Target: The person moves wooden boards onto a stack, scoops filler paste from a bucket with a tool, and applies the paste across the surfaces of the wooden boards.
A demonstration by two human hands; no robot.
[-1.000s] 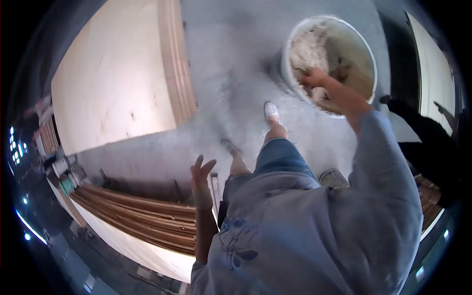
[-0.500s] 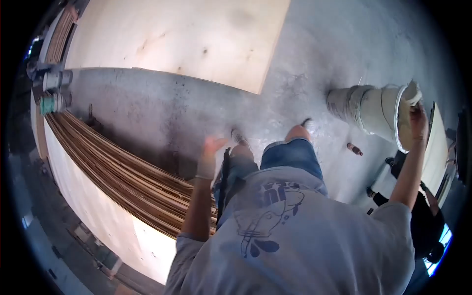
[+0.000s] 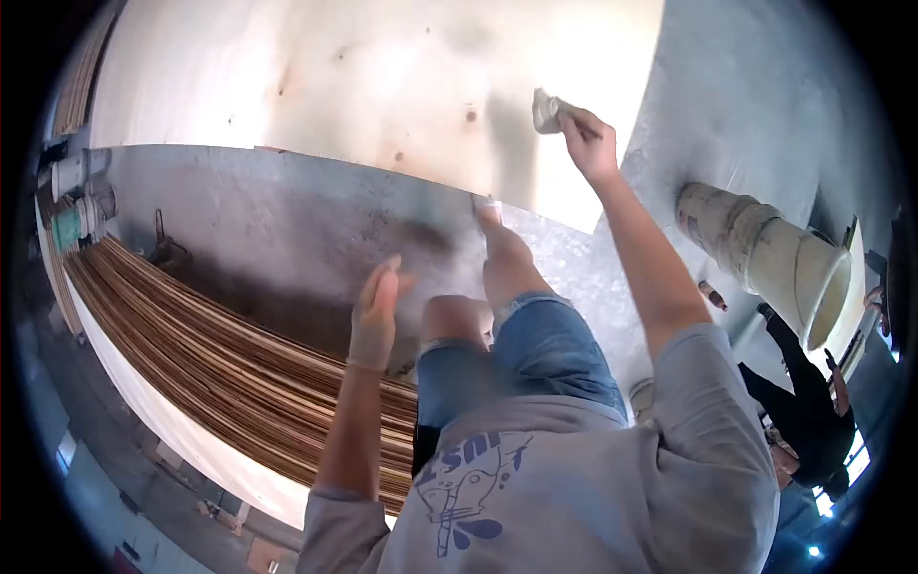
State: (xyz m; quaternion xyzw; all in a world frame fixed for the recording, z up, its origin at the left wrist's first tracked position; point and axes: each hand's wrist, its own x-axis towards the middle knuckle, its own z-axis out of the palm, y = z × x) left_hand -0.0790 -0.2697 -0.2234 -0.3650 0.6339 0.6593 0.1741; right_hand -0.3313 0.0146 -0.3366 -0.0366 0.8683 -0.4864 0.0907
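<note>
My right hand [image 3: 591,145] is closed on a small scraper [image 3: 547,110] with pale putty-like material on it, held above the right part of a large pale wooden sheet [image 3: 382,77]. My left hand [image 3: 376,311] hangs in the air over the floor, with nothing in it and some fingers apart. Below it lies a tall stack of thin boards [image 3: 239,354]. To the right, a white bucket [image 3: 813,277] stands at the end of a column of buckets. How the scraper is shaped under my fingers is hidden.
A person in dark clothes [image 3: 808,411] is at the far right. A small bottle-like object [image 3: 712,296] lies on the concrete floor [image 3: 239,210] near the buckets. Other buckets [image 3: 81,215] stand at the far left, past the board stack.
My right hand has come out of the bucket with the putty-like material and moved left to above the wooden sheet. The view has turned and shifted toward the sheet.
</note>
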